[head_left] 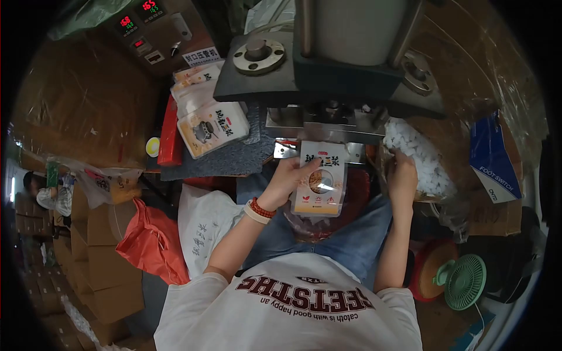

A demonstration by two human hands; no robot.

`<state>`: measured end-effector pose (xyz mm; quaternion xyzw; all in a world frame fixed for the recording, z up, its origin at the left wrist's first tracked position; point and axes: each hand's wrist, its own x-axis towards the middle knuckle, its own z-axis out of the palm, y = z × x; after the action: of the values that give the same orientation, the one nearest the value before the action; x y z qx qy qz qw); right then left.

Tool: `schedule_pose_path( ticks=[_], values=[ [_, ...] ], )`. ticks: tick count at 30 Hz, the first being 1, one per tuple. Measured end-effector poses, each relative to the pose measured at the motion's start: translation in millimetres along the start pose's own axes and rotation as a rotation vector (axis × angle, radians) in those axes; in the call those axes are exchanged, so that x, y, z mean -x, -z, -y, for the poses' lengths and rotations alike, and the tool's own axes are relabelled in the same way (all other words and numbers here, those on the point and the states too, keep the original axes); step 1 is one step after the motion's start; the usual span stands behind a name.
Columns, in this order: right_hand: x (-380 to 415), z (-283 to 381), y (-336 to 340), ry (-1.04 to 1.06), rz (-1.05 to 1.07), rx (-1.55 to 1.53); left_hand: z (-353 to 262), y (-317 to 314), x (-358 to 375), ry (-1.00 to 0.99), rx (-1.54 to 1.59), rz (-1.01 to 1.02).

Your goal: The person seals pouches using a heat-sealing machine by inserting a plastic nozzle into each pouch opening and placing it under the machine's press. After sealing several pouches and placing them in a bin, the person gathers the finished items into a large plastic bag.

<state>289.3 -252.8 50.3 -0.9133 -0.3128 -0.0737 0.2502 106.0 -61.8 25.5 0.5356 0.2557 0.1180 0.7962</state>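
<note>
My left hand point(291, 181) pinches a white and orange printed pouch point(321, 186) by its left side, thumb across the front. The pouch's top edge lies at the metal jaw point(355, 153) of a press-like sealing machine point(333, 76). At the right, my right hand point(403, 176) is at the near left edge of a heap of small white plastic pieces point(418, 158). Its fingers are curled together; whatever may be between them is hidden. A stack of similar pouches point(213, 130) lies left of the machine.
A control panel point(143, 29) with red digits stands at the back left. Beside the pouch stack is a red box point(170, 133). Right are a blue foot-switch box point(494, 158) and a green fan point(464, 282). Red point(153, 243) and white bags point(202, 225) hang at lower left.
</note>
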Motion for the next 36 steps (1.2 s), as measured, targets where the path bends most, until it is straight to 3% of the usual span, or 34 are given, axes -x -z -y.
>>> schedule_pose_path(
  ticks=[1,2,4,6,7,9,10,13,15,19,22,23,25,27,30,34,36],
  values=[
    [-1.7,-8.7,-4.5,0.044,0.044,0.078,-3.1,12.1,-2.7,-0.019,-0.154,0.019],
    [-4.4,-7.1,-4.8,0.053,0.041,0.070,-21.2,25.5,2.0,-0.059,-0.444,-0.163],
    [-6.3,-5.7,-3.1,0.125,-0.151,0.183,-41.5,64.7,4.0,-0.634,-1.182,-0.753],
    [-11.7,-7.4,-7.9,0.167,-0.162,0.190,-27.9,112.8,3.1,-0.419,-1.808,-0.895],
    [-13.8,-8.9,-9.6,0.210,-0.179,0.199,-15.3,124.9,14.7,-0.339,-1.671,-0.665],
    [-18.3,-12.0,-10.8,0.193,-0.148,0.193,-13.7,111.2,48.4,-0.473,-1.739,-0.348],
    [-21.7,-12.6,-11.6,0.184,-0.108,0.189,-9.4,107.6,59.6,-0.521,-1.702,-0.305],
    [-24.6,-16.2,-10.8,0.201,-0.101,0.168,-1.6,111.2,75.9,-0.707,-1.597,-0.469],
    [-27.9,-22.8,-12.8,0.207,-0.055,0.222,-3.3,109.7,77.8,-0.596,-1.348,-0.578],
    [-32.1,-22.2,3.5,0.286,0.016,0.257,-4.4,100.6,73.4,-0.585,-0.924,-0.606],
    [-25.6,-18.8,17.0,0.320,-0.138,0.106,-11.8,80.8,82.3,-0.548,-0.683,-0.623],
    [-20.6,-14.3,21.3,0.323,-0.134,0.109,-14.8,72.2,86.2,-0.545,-0.678,-0.626],
    [-6.9,4.9,27.9,0.166,-0.230,-0.519,-23.8,53.3,91.4,-0.785,-0.823,-0.554],
    [19.0,36.2,33.0,0.122,-0.187,-1.017,-27.5,37.0,93.4,-0.765,-0.835,-0.501],
    [56.2,84.4,31.8,0.331,-0.085,-1.295,-27.7,18.2,86.6,-0.891,-0.933,-0.438],
    [53.7,107.6,18.5,0.778,-0.116,-0.891,-36.0,6.7,91.5,-0.908,-1.069,-0.387],
    [50.5,108.4,22.5,0.833,-0.101,-0.850,-45.7,3.5,94.9,-0.932,-1.213,-0.359]
  ],
)
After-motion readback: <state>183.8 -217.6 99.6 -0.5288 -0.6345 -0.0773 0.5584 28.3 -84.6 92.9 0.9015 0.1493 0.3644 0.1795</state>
